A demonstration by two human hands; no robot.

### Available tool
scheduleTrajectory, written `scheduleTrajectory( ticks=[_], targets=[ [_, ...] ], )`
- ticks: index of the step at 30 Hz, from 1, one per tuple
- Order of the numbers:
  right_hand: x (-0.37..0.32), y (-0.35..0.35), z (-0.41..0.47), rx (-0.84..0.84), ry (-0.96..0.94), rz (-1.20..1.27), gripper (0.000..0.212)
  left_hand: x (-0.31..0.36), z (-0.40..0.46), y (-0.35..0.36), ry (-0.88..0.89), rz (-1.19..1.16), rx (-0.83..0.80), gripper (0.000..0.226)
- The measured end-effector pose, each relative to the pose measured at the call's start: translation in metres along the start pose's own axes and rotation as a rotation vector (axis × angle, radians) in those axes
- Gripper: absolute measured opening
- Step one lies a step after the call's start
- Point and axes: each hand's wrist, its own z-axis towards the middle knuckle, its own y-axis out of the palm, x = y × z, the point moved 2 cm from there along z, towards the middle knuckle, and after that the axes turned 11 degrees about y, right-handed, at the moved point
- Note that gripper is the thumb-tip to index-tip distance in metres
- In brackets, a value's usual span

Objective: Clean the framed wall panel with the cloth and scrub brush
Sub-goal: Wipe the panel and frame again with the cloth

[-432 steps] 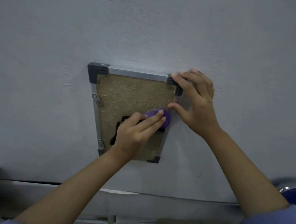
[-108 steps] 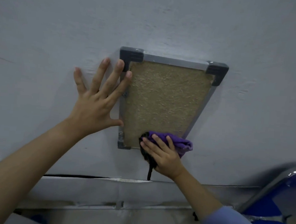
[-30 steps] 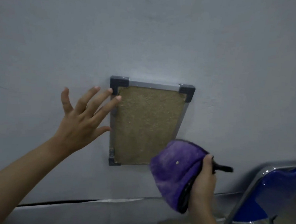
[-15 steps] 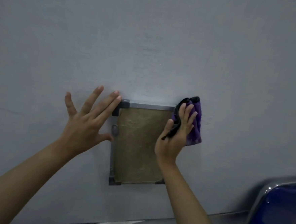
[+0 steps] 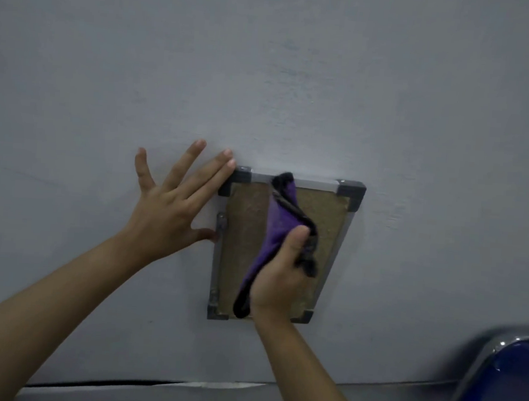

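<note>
A small framed panel with a tan fibrous face and a grey metal frame hangs on the grey wall. My right hand grips a purple cloth with black edging against the middle of the panel; the cloth reaches up to the top frame bar. My left hand lies flat on the wall beside the panel, fingers spread, fingertips touching the top-left corner piece. No scrub brush is visible.
A blue chair with a chrome tube frame stands at the lower right, close to the wall. A dark seam runs along the wall's base below the panel.
My right hand has slid with the cloth from the panel's top-right corner down and left to its middle. My left hand stays flat on the wall.
</note>
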Motion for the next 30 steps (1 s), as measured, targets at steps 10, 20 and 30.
scheduleTrajectory(
  ticks=[10, 20, 30],
  targets=[
    [-0.037, -0.029, 0.027, -0.004, -0.361, -0.016, 0.029, -0.01, -0.001, -0.001, 0.126, 0.026, -0.004, 0.11],
    [0.046, -0.016, 0.062, -0.443, -1.113, -0.932, 0.046, -0.009, -0.001, 0.003, 0.103, -0.009, 0.046, 0.061],
    [0.136, -0.064, 0.013, -0.742, -1.12, -1.059, 0.04, 0.001, 0.0, 0.013, 0.026, -0.019, 0.033, 0.101]
  ],
)
